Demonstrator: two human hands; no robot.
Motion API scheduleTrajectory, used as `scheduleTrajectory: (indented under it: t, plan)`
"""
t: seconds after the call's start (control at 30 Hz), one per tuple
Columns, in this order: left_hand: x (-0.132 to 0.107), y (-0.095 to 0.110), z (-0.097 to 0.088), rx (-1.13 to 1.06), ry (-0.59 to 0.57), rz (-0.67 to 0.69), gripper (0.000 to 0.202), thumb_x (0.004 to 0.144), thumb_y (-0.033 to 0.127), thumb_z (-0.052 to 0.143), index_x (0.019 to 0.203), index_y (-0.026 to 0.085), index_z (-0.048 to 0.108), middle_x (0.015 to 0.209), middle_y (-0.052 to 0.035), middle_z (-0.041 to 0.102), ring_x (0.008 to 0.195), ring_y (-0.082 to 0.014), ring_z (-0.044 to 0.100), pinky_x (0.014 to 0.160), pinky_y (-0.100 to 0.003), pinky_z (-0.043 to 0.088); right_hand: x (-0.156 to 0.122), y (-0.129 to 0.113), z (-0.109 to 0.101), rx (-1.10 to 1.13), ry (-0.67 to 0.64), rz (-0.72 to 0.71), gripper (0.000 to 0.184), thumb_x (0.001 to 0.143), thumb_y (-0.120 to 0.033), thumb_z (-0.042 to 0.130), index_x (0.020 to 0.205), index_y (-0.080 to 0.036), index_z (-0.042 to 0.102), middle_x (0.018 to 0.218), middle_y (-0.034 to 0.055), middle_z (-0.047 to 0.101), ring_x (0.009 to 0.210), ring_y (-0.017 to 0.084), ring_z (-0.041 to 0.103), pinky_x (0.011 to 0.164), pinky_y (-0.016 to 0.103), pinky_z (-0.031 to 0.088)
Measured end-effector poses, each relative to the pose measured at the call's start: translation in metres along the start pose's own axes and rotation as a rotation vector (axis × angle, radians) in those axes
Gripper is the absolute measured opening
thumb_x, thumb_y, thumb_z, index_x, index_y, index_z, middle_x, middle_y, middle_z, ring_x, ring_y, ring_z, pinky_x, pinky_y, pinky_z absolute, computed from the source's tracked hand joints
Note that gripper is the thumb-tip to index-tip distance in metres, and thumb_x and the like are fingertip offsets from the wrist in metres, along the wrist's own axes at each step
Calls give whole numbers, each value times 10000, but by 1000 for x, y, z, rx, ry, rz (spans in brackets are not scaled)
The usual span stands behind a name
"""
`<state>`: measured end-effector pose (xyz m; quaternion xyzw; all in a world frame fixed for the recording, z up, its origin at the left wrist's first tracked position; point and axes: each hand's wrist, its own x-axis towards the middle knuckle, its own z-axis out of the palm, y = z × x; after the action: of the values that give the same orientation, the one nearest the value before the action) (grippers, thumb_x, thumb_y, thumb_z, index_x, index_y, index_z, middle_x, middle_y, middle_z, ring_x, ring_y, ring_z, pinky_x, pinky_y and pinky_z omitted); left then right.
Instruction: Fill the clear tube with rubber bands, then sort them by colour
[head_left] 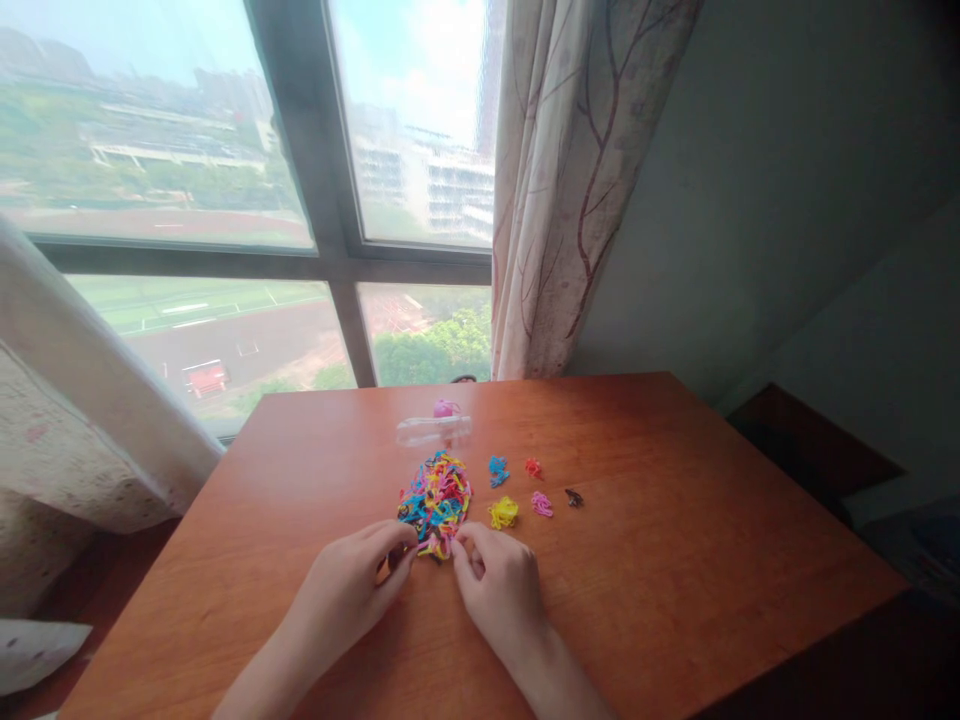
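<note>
A mixed heap of small colourful rubber bands (439,495) lies on the wooden table, in blue, pink, yellow, red and black. At the heap's front left edge, my left hand (356,575) has its thumb and forefinger pinched together; whatever is between them is too small to make out. Across from it, my right hand (501,575) pinches at the front right edge, with a pink rubber band at its fingertips. To the right of the heap are separate little piles: blue bands (498,471), red bands (533,467), yellow bands (503,513), pink bands (541,504) and black bands (574,497).
Behind the heap a clear plastic bottle (433,431) lies on its side, with a round pink object (445,408) just beyond it. The table (675,560) stands against a window (345,260) with curtains (570,180) at both sides.
</note>
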<state>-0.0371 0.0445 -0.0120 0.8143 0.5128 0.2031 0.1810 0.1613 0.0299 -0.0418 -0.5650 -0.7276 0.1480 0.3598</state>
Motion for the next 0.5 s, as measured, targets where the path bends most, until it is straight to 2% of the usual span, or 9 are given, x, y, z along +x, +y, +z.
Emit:
scheduleTrajectory:
  t: [0.2, 0.5]
  plan:
    - [2, 3, -2, -17, 56, 5, 200, 913, 281, 467, 875, 206, 649, 722, 6, 680, 588, -120, 586, 567, -197, 434, 1, 1, -4, 153, 8, 24, 132, 907, -250, 547, 842, -210, 656, 587, -32, 590, 536, 113, 537, 564, 214, 327]
    - [4, 3, 1, -47, 65, 14, 199, 925, 298, 479, 886, 206, 651, 690, 20, 659, 568, -117, 563, 560, -199, 426, 1, 5, -2, 178, -26, 86, 133, 882, -256, 565, 824, -208, 674, 552, -39, 568, 505, 107, 513, 533, 207, 311]
